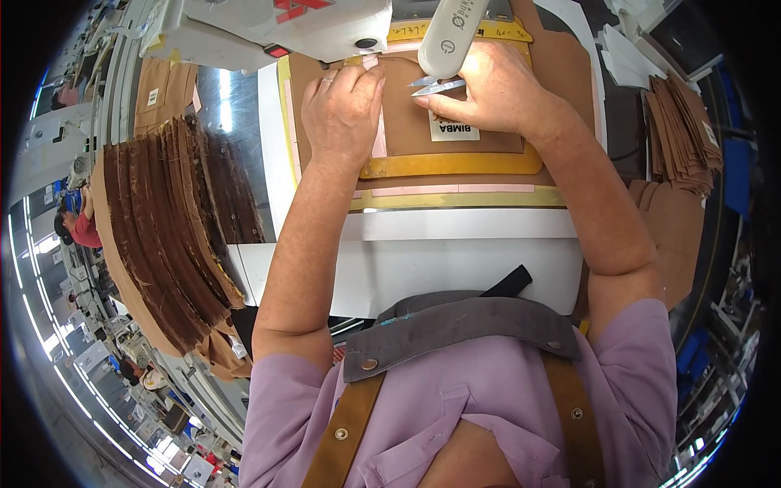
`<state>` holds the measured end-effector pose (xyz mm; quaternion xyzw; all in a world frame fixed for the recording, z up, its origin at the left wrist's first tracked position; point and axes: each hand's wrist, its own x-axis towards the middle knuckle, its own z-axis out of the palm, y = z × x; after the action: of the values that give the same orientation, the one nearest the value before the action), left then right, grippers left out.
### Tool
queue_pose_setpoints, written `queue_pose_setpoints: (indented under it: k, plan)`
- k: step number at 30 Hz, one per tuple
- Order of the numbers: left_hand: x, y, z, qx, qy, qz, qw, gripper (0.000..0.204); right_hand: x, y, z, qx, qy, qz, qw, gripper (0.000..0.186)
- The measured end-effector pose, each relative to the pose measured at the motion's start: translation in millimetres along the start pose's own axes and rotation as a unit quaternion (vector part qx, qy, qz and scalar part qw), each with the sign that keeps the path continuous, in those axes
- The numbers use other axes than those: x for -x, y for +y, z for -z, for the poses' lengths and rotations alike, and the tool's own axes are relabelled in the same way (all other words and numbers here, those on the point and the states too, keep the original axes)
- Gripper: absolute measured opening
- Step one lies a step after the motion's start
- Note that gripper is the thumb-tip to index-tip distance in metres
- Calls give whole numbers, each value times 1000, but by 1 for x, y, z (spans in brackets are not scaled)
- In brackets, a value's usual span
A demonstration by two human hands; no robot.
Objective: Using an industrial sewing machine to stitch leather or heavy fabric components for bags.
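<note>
My left hand (342,114) is closed, fingertips curled down on a brown panel (403,134) beside a pink strip (379,146); what they grip, if anything, is hidden. My right hand (504,93) holds small metal snips (438,89), blades pointing left over the panel, above a white printed label (454,130). The panel lies in a yellow template frame (451,164) on a larger brown piece with pink and yellow strips. The white sewing machine head (317,24) is just beyond my left hand, and a pale machine arm (446,45) overhangs my right fingers.
Stacks of dark brown pieces (154,236) lie at left and tan pieces (679,138) at right. A white board edge (407,252) crosses in front of me. A co-worker in red (81,228) is in the distance at far left, among other machines.
</note>
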<state>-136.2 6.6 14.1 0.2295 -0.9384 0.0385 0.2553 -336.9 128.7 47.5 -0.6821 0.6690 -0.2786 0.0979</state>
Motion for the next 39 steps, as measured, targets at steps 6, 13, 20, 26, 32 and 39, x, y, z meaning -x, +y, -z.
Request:
queue_pose_setpoints:
  k: [6,13,20,26,32,39]
  plan:
    - [-17,-7,-18,-47,-8,-82,996,23,4,6,-10,-6,13,46,999,32]
    - [-19,-10,-23,-52,-5,-86,995,7,-6,4,-9,-42,-9,-5,999,26]
    - [-15,-8,-22,5,24,-75,997,5,-26,21,-46,60,-19,17,998,28]
    - [-9,-10,-23,39,21,-31,999,10,-27,28,-47,43,-21,29,998,27]
    - [-13,-4,-18,56,-8,40,998,19,-31,21,-45,56,-46,-4,997,27]
    - [-12,-5,-18,46,3,25,999,11,-28,21,-40,20,-9,12,1000,31]
